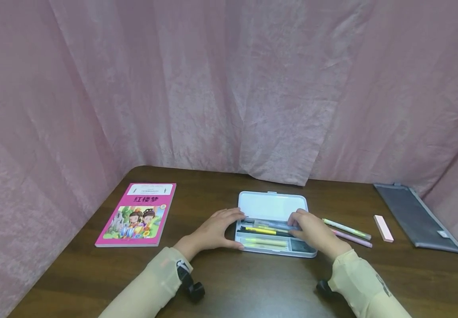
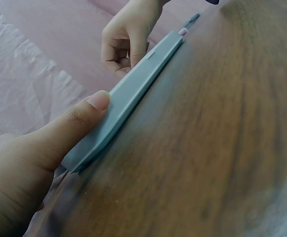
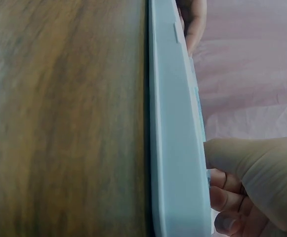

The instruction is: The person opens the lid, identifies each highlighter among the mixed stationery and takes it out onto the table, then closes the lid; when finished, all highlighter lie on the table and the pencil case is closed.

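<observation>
At the left of the tabletop, a pink-bordered book lay flat, well apart from my work. Next came my left grip, bent round the left end of the pencil case, thumb pressed to its near wall and fingers toward the hinge side. The case lay in the middle, its white lid open at the back, so that part was done. A yellow pen and others lay lengthwise inside, with pale yellow-green pens in the front compartment; I judged the work partway along. My right grip reached over the right end, fingers curled; whether they pinched a pen I could not tell. Just to the right, a white-and-green pen and a lilac pen lay loose, so those two, if they belonged inside, were left. Beyond them lay a pink-and-white bar, perhaps an eraser, and a grey pouch.

My left fingertips were hard to make out at the case's edge. The pens at the back overlapped too much to count, my right grip covered some ends, and in both wrist views the near wall hid the inside.
</observation>
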Demonstrator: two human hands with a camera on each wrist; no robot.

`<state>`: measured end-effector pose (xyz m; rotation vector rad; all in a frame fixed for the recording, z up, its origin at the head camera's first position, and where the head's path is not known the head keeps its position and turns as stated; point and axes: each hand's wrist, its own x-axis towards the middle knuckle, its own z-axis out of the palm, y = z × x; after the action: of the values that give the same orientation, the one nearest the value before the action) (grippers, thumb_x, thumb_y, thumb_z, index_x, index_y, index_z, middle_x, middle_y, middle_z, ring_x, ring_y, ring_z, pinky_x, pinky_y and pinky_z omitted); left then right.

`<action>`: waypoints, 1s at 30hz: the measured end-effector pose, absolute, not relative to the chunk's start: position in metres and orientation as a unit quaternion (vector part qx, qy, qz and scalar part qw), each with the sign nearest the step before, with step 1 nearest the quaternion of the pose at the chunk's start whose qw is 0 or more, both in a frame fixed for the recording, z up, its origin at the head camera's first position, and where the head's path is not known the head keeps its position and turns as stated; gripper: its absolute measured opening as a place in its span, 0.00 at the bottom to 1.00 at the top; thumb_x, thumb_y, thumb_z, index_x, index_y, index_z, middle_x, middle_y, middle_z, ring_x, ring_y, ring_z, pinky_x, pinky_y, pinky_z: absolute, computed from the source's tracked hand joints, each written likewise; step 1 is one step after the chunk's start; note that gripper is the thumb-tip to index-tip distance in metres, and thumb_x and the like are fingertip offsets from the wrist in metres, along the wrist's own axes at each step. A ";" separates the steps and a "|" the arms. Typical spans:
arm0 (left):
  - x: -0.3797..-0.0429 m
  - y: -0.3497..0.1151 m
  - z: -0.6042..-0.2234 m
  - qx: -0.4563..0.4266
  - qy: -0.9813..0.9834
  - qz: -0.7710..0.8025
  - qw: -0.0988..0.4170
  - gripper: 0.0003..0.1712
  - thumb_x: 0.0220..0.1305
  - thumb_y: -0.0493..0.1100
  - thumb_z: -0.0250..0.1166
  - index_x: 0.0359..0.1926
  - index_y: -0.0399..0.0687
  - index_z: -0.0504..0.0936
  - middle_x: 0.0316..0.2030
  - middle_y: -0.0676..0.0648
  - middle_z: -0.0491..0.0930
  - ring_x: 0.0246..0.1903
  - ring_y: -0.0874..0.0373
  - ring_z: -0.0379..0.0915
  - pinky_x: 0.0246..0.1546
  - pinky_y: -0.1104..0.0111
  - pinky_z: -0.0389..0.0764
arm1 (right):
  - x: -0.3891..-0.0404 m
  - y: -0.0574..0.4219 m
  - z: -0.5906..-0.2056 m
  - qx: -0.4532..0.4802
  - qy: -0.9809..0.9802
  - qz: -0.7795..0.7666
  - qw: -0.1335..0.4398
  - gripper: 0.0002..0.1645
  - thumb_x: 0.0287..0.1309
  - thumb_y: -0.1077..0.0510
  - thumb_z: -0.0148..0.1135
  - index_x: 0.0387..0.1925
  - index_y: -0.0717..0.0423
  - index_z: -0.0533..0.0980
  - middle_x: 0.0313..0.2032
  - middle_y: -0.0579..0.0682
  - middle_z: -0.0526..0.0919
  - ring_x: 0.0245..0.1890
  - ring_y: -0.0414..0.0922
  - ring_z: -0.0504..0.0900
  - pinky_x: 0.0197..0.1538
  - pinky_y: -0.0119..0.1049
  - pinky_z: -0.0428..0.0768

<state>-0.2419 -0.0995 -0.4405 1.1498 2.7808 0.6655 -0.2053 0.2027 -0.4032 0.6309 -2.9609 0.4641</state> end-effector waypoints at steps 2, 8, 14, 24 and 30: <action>-0.241 -0.099 -0.442 0.371 0.903 0.215 0.033 0.48 0.49 0.71 0.67 0.68 0.57 0.66 0.71 0.52 0.62 0.72 0.57 0.54 0.73 0.54 0.55 | -0.204 0.203 -0.404 0.210 -0.965 0.152 0.042 0.09 0.48 0.61 0.72 0.32 0.54 0.79 0.30 0.45 0.77 0.31 0.39 0.75 0.40 0.41 0.80; -0.240 -0.099 -0.443 0.371 0.901 0.221 0.035 0.48 0.49 0.71 0.67 0.68 0.58 0.66 0.71 0.53 0.61 0.72 0.56 0.53 0.73 0.53 0.55 | -0.204 0.205 -0.402 0.218 -0.963 0.151 0.048 0.09 0.48 0.61 0.72 0.31 0.54 0.79 0.29 0.44 0.77 0.30 0.39 0.74 0.39 0.40 0.79; -0.240 -0.101 -0.442 0.368 0.901 0.226 0.030 0.48 0.49 0.70 0.68 0.68 0.58 0.66 0.71 0.53 0.61 0.72 0.57 0.54 0.73 0.53 0.55 | -0.204 0.206 -0.397 0.215 -0.964 0.154 0.043 0.09 0.49 0.61 0.72 0.32 0.53 0.79 0.29 0.43 0.76 0.30 0.38 0.74 0.38 0.38 0.79; -0.241 -0.100 -0.441 0.367 0.903 0.221 0.030 0.47 0.49 0.70 0.68 0.68 0.59 0.66 0.72 0.53 0.61 0.73 0.57 0.53 0.73 0.54 0.55 | -0.200 0.210 -0.382 0.215 -0.963 0.156 0.055 0.08 0.48 0.61 0.72 0.31 0.53 0.79 0.28 0.43 0.77 0.30 0.39 0.75 0.36 0.37 0.78; -0.241 -0.101 -0.441 0.369 0.902 0.222 0.031 0.47 0.49 0.70 0.68 0.68 0.59 0.66 0.71 0.53 0.61 0.72 0.57 0.53 0.73 0.54 0.55 | -0.198 0.213 -0.372 0.203 -0.966 0.153 0.049 0.08 0.49 0.61 0.72 0.32 0.53 0.80 0.29 0.44 0.78 0.31 0.40 0.75 0.37 0.38 0.79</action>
<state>-0.2407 -0.1007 -0.4414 1.1368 2.7790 0.6848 -0.1978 0.2128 -0.3723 0.6178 -2.9440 0.4676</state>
